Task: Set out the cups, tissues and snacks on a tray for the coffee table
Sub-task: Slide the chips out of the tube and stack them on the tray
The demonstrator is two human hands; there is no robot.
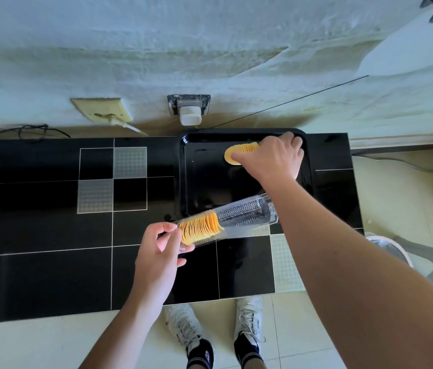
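A glossy black tray [204,179] lies on the black tiled counter against the wall. My right hand [273,158] is over the tray's far right part, shut on a stack of yellow crisps [239,153] that rests low on the tray. A clear plastic crisp sleeve [239,218] lies slanted across the tray's near edge, with a second stack of crisps [199,229] in its left end. My left hand [158,254] grips that left end between thumb and fingers. No cups or tissues are in view.
The counter [50,235] stretches left, with a black cable [31,130] at its far edge. Two wall sockets [188,110] sit behind the tray. A white fan top [388,251] stands right of the counter. My shoes [215,334] are below the near edge.
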